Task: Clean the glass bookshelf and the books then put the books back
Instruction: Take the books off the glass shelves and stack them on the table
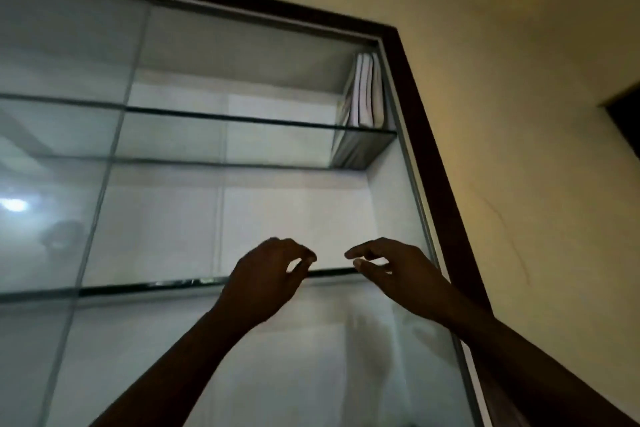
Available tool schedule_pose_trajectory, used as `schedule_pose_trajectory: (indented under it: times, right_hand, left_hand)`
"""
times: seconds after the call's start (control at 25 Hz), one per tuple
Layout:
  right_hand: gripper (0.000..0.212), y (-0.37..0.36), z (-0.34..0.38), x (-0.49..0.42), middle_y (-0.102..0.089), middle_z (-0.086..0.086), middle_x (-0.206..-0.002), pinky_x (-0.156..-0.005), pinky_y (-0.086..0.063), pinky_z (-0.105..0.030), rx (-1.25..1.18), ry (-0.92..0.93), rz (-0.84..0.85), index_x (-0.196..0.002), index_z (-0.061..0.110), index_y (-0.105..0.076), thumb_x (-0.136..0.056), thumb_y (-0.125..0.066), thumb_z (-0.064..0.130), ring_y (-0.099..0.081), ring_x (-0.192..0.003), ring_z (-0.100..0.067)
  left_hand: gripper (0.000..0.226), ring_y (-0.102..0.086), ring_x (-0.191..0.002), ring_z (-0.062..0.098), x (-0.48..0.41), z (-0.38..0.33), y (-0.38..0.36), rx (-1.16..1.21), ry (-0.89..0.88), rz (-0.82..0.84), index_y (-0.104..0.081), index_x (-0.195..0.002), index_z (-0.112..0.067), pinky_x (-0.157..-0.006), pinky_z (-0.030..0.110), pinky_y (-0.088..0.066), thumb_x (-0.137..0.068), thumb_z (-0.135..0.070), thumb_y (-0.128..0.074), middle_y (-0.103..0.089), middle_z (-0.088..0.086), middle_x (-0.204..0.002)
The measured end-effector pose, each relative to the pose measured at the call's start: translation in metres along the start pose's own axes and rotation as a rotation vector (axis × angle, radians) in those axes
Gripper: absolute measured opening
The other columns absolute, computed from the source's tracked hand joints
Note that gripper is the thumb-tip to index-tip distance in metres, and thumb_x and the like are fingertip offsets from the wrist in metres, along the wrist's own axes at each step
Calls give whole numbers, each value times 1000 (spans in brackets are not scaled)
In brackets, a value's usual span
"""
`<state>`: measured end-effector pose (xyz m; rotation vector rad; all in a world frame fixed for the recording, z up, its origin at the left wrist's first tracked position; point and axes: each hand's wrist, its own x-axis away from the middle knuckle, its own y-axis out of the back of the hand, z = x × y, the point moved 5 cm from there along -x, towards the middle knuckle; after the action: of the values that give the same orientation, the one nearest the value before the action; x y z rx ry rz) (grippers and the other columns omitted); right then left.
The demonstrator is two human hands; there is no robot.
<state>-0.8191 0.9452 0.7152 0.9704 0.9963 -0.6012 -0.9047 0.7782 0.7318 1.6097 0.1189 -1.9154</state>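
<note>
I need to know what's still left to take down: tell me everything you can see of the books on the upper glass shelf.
The books are a small group of thin, pale volumes with dark gaps between them. They stand upright, leaning slightly, at the far right end of the upper glass shelf, close beside the dark frame. Through the glass their undersides look grey. Titles are unreadable. Neither the left hand nor the right hand touches them; both are lower, by the next shelf's front edge.
</note>
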Motion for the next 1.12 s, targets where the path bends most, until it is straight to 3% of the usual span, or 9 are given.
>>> schedule_pose_trajectory:
  times: [0.24, 0.4, 0.44, 0.52, 0.64, 0.72, 0.84, 1.0, 1.12]
  right_hand:
    - [28, 50, -36, -142, -64, -5, -114, -78, -37, -15, 115, 170, -382, -116, 11, -63, -92, -57, 25, -58, -101, -14]
    - [36, 72, -72, -224, -58, -3, -115, -68, -39, -2, 65, 115, -401, -126, 10, -52, -94, -54, 25, -55, -102, -14]
    - [41, 75, -78, -243, -56, -5, -122, -78, -44, -9, 74, 121, -405, -130, 11, -49, -92, -56, 26, -53, -106, -15]
    - [52, 80, -87, -274, -47, -9, -137, -101, -42, -36, 85, 125, -424, -137, 14, -41, -91, -58, 30, -46, -124, -22]
    - [54, 86, -90, -304, -36, -6, -147, -110, -25, -42, 234, 113, -470, -143, 15, -31, -96, -45, 38, -27, -138, -24]
    - [51, 90, -94, -316, -36, -5, -147, -110, -23, -40, 243, 118, -493, -144, 16, -31, -99, -38, 38, -21, -139, -24]
    - [43, 94, -107, -326, -45, -6, -138, -108, -33, -42, 114, 182, -507, -140, 21, -40, -99, -37, 34, -35, -131, -23]
    - [40, 99, -119, -327, -49, -8, -130, -99, -43, -33, 43, 250, -468, -138, 23, -43, -99, -40, 31, -51, -112, -17]
    - [39, 102, -117, -325, -48, -10, -131, -95, -44, -29, 68, 244, -411, -139, 23, -42, -99, -40, 26, -53, -108, -17]
  left_hand:
    - [49, -51, -112, 21, -160, 17, -17, -189, -104, -121, -62, -119, -22, -93, 34, -42, -85, -43, -33, -62, -1, -118]
    - [43, -40, -129, 21, -239, 33, -47, -280, -125, -163, -46, -135, -18, -106, 34, -29, -95, -33, -47, -48, 3, -137]
    - [47, -35, -133, 21, -257, 38, -54, -311, -106, -149, -40, -139, -18, -111, 37, -24, -95, -35, -47, -44, 3, -141]
    - [56, -24, -140, 20, -288, 48, -68, -380, -33, -121, -27, -146, -20, -116, 43, -8, -97, -43, -39, -35, 4, -148]
    - [62, -34, -136, 23, -322, 51, -82, -504, 92, -112, -15, -149, -17, -115, 47, 4, -98, -52, -22, -47, 11, -140]
    - [60, -49, -123, 27, -339, 46, -86, -557, 126, -90, -16, -149, -15, -114, 45, -12, -99, -48, -17, -59, 13, -127]
    - [70, -51, -120, 30, -352, 42, -83, -523, 214, -34, -29, -145, -13, -99, 41, -38, -93, -61, -23, -52, 14, -134]
    - [67, -55, -116, 33, -363, 41, -84, 29, 397, 225, -33, -141, -8, -93, 41, -46, -93, -54, -41, -46, 18, -138]
    - [47, -61, -105, 32, -368, 42, -80, 259, 448, 218, -48, -125, 0, -90, 39, -49, -93, -34, -52, -58, 20, -120]
